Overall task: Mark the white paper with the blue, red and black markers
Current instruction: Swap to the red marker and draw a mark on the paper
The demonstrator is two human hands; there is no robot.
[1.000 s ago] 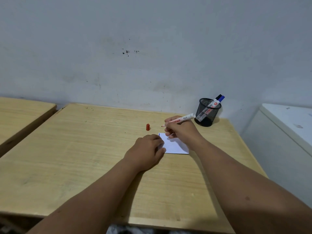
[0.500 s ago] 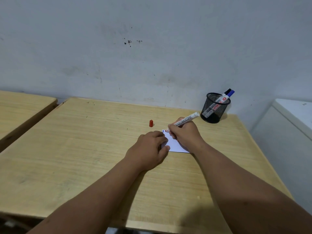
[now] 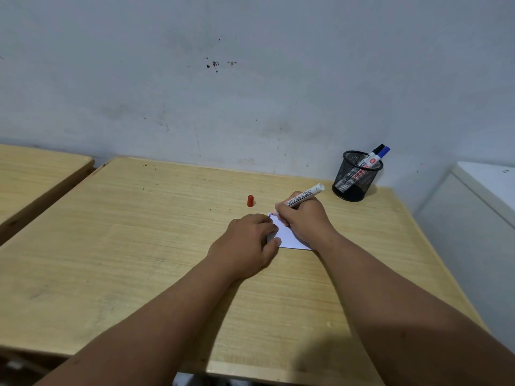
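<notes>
A small white paper point(image 3: 289, 238) lies on the wooden desk point(image 3: 139, 246), with a short blue mark near its far left corner. My right hand point(image 3: 305, 220) grips the uncapped red marker point(image 3: 302, 198), its tip touching the paper's far left corner. My left hand point(image 3: 248, 245) rests fingers-down on the paper's left edge, pinning it. The marker's red cap point(image 3: 250, 201) stands on the desk just beyond my left hand. The blue marker point(image 3: 378, 157) and the black marker point(image 3: 374, 151) lean in a black mesh cup point(image 3: 355, 176) at the far right.
A grey wall runs behind the desk. A second wooden desk point(image 3: 33, 176) sits to the left across a narrow gap. A white cabinet point(image 3: 482, 201) stands right of the desk.
My right hand lowered the red marker's tip from above the paper's far edge onto its far left corner. My left hand stayed on the paper. The camera tilted slightly.
</notes>
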